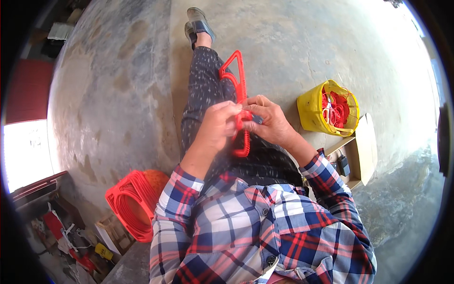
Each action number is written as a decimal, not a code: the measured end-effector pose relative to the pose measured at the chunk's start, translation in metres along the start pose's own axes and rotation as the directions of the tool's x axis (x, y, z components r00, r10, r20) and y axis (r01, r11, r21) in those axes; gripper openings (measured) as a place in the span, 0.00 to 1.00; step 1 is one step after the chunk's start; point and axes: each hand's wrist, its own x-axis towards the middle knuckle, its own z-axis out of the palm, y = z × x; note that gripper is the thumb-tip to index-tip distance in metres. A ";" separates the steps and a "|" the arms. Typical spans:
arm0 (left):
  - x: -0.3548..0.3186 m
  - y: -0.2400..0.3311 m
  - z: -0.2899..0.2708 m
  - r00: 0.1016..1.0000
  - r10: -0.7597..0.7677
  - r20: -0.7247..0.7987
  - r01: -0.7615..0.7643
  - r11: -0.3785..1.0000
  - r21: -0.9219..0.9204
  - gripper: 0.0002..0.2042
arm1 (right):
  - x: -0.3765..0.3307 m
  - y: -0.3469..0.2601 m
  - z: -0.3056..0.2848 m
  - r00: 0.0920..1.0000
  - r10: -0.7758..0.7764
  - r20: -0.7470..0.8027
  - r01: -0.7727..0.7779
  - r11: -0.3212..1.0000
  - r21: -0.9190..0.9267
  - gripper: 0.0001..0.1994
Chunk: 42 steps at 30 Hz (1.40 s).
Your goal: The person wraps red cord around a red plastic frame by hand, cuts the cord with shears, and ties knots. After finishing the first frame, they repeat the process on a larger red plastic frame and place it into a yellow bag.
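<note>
Above my lap, a red plastic frame (243,85) with a notched edge stands lengthwise between my hands. My left hand (220,124) is closed, its thumb and fingertips gripping the frame near its middle. From the other side my right hand (272,122) pinches at the same spot, where a red piece crosses the frame. Something small and dark shows between the right thumb and fingers; what it is I cannot make out. The frame's lower end lies over my dark patterned trousers (201,90), and the fingers partly hide its middle.
On the floor at right stands a yellow bucket (309,113) holding tangled red cord-like material. Beside it an open cardboard box (366,146) contains a black adapter (343,165). Several similar red frames (124,215) are stacked by my left arm. Assorted clutter (71,236) lies at lower left.
</note>
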 end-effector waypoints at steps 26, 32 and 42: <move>-0.004 -0.036 0.015 0.770 0.469 0.432 -0.579 0.230 0.782 0.12 | -0.073 -0.009 -0.072 0.886 0.330 0.325 -0.448 0.436 0.780 0.23; -0.022 -0.021 0.007 0.922 0.267 0.280 -0.151 0.914 -0.376 0.10 | -0.040 -0.015 -0.017 0.660 0.164 0.733 -0.744 0.280 0.607 0.26; -0.002 -0.043 -0.038 0.878 0.342 0.335 -0.338 -0.050 0.940 0.09 | -0.008 0.050 -0.002 0.783 0.460 0.418 -0.565 0.807 0.171 0.10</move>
